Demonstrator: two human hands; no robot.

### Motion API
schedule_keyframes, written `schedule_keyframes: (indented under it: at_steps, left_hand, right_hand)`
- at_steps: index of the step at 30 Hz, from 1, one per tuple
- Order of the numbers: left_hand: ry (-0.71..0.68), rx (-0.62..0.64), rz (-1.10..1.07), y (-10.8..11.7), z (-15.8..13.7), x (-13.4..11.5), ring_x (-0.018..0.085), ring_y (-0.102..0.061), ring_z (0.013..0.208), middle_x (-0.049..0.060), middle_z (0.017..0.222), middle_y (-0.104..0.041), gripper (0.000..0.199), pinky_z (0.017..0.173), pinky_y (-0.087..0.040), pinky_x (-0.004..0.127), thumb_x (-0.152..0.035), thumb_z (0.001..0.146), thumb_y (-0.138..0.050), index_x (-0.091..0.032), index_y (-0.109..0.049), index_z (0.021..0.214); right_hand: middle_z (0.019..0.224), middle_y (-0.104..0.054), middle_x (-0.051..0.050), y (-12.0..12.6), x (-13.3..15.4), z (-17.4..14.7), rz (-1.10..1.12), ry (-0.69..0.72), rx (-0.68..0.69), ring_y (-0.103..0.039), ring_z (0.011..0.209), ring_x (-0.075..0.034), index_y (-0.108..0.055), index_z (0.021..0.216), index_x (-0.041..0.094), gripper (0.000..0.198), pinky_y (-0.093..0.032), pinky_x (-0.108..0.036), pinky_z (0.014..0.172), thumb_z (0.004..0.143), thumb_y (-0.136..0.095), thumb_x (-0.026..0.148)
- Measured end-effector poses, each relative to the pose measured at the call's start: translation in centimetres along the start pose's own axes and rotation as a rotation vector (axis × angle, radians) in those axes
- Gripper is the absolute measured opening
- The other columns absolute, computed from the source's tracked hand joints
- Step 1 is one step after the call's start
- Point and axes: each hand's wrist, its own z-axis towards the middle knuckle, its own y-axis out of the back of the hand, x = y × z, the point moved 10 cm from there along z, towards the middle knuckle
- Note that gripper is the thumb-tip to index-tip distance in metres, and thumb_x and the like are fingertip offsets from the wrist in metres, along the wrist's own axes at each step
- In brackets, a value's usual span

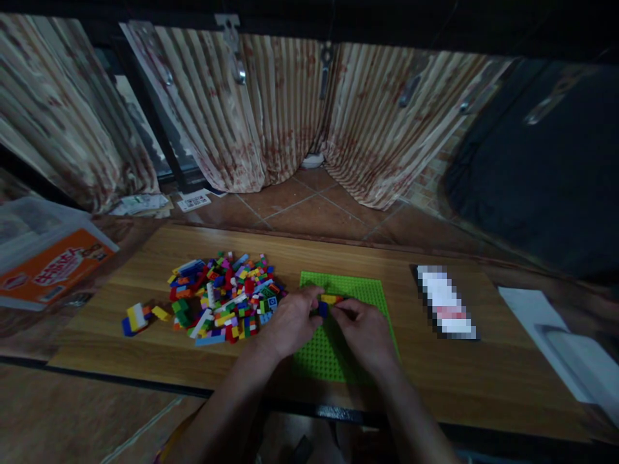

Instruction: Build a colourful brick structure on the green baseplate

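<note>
Over the green baseplate [322, 362], both hands meet at a small group of joined toy bricks [329, 299], yellow and blue with a bit of red or orange. My left hand [297, 317] grips its left side, fingers closed. From the right, my right hand [366, 333] pinches the other end with thumb and fingers. The fingers hide part of the bricks, and I cannot tell whether the bricks touch the baseplate. Just left of my left hand lies a heap of loose bricks [227, 296] in many colours.
A blue, white and yellow brick block [136, 318] lies at the table's left. A phone [445, 303] with a blurred screen rests right of the baseplate. White papers [541, 341] lie at the right edge. A clear bin with an orange label [58, 267] stands at far left.
</note>
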Motion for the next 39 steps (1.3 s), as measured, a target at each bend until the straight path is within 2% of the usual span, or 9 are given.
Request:
schedule_keyframes:
  at_steps: [7,16,25,32,39]
  left_hand:
    - [-0.004,0.011,-0.029,-0.1,-0.2,-0.1,0.016,-0.062,0.087,0.001,0.094,-0.065,0.054,0.083,-0.050,0.029,-0.008,0.075,-0.059,-0.019,-0.054,0.128]
    - [-0.047,0.032,-0.013,-0.4,-0.4,-0.1,0.017,-0.061,0.088,0.000,0.094,-0.064,0.059,0.086,-0.048,0.031,-0.009,0.076,-0.059,-0.023,-0.049,0.132]
    - [-0.044,0.016,-0.007,-0.4,-0.6,-0.3,0.019,-0.061,0.098,0.005,0.103,-0.064,0.061,0.095,-0.047,0.035,-0.008,0.079,-0.056,-0.019,-0.043,0.137]
    - [-0.088,-0.041,0.001,-0.1,-0.5,-0.7,0.019,-0.061,0.099,0.006,0.111,-0.062,0.054,0.093,-0.050,0.034,-0.004,0.079,-0.051,-0.021,-0.049,0.131]
    - [-0.066,-0.016,-0.011,-0.4,-0.5,-1.2,0.020,-0.060,0.104,0.008,0.114,-0.062,0.054,0.097,-0.049,0.035,-0.005,0.078,-0.054,-0.018,-0.050,0.131]
  right_hand:
    - [0.073,-0.072,-0.004,-0.8,0.3,-0.1,-0.187,-0.006,0.029,-0.064,0.067,-0.019,-0.075,0.082,0.022,0.022,-0.039,-0.029,0.064,0.084,-0.055,0.031]
    - [0.073,-0.072,-0.003,-1.3,0.2,-0.1,-0.188,0.019,0.062,-0.064,0.068,-0.018,-0.074,0.080,0.024,0.024,-0.039,-0.029,0.064,0.084,-0.053,0.033]
    - [0.079,-0.074,-0.004,-1.3,0.6,-0.2,-0.165,0.042,0.033,-0.066,0.071,-0.019,-0.075,0.087,0.023,0.024,-0.040,-0.029,0.066,0.085,-0.053,0.032]
    - [0.072,-0.072,-0.003,-1.5,1.0,-0.7,-0.127,0.049,0.014,-0.063,0.062,-0.018,-0.075,0.085,0.021,0.025,-0.039,-0.028,0.060,0.084,-0.052,0.031]
    - [0.070,-0.072,-0.004,-1.0,0.6,-0.4,-0.183,0.033,-0.004,-0.062,0.060,-0.018,-0.075,0.083,0.021,0.026,-0.038,-0.028,0.058,0.083,-0.052,0.033]
